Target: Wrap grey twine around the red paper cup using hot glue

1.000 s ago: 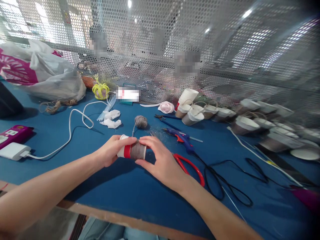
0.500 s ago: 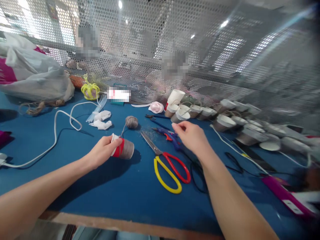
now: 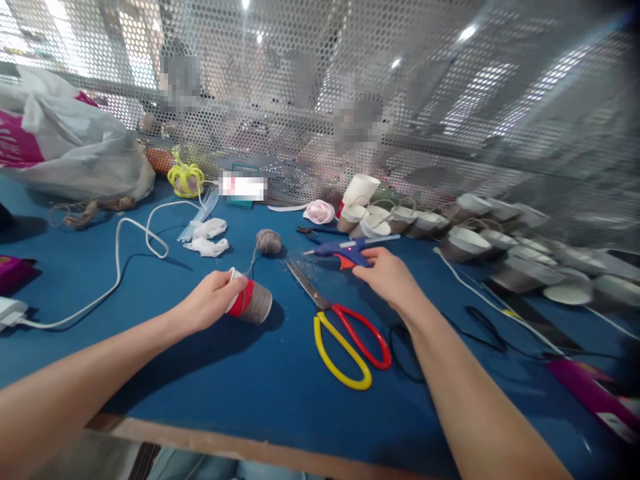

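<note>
Pale blue trousers (image 3: 193, 465); forearms (image 3: 95, 357) bare; left hand (image 3: 213, 301), right hand (image 3: 390, 275) bare

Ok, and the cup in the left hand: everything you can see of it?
The paper cup shows a white rim, a red band and grey yarn wound around its base end. It is tipped well over, base to the right; the left hand grips the rim end. A strand links it to the yarn ball behind. Whether it touches the table is unclear.

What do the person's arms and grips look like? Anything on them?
The left arm and right arm are bare, narrowing toward the wrists, with no sleeves in view. The left grip and right grip are ungloved human hands; I see no watch or bracelet.
</note>
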`<state>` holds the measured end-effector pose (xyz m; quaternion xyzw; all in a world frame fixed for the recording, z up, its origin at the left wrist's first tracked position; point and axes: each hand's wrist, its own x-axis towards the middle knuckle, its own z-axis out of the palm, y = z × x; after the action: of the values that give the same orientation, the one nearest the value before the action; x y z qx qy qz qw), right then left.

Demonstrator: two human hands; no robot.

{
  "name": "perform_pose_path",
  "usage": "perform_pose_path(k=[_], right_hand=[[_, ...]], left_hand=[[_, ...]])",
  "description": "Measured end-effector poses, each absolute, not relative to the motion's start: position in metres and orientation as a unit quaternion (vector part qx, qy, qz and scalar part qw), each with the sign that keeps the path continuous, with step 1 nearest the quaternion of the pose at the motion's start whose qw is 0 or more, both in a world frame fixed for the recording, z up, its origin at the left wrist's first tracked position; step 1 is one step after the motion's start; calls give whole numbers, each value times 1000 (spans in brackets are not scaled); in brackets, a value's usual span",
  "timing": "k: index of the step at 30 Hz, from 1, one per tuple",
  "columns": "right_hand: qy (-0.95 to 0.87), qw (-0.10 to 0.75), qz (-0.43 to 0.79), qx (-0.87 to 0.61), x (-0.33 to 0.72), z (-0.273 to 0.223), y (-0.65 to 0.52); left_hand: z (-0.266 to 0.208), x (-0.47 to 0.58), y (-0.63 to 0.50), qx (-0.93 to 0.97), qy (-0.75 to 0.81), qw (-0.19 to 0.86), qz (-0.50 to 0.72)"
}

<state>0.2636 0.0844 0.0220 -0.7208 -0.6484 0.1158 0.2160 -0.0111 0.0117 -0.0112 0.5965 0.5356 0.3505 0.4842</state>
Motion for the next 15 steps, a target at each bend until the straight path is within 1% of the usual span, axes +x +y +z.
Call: perform_pose_path(k=[2,6,7,8,12,13,15], right_hand=[[-665,260,157,-683,253,32,73],[-688,274,314,-594,229,44,41],[-688,276,338,-580,225,45,33],[-692,275,340,-574,221,46,26],[-731,260,282,-565,212,49,6],[-733,261,296,-554,211,49,3],[-727,248,362,-529,207,50,-2]], left_hand=[[-9,-10,12,600,545,476,343],[-8,-11,12,604,551,471,330],[-8,-11,13,605,551,472,326],[-8,-12,13,607,552,472,323],[-5,-15,15,596,558,479,324],[-5,-15,15,594,557,480,325],[-3,-16,16,596,556,481,324]])
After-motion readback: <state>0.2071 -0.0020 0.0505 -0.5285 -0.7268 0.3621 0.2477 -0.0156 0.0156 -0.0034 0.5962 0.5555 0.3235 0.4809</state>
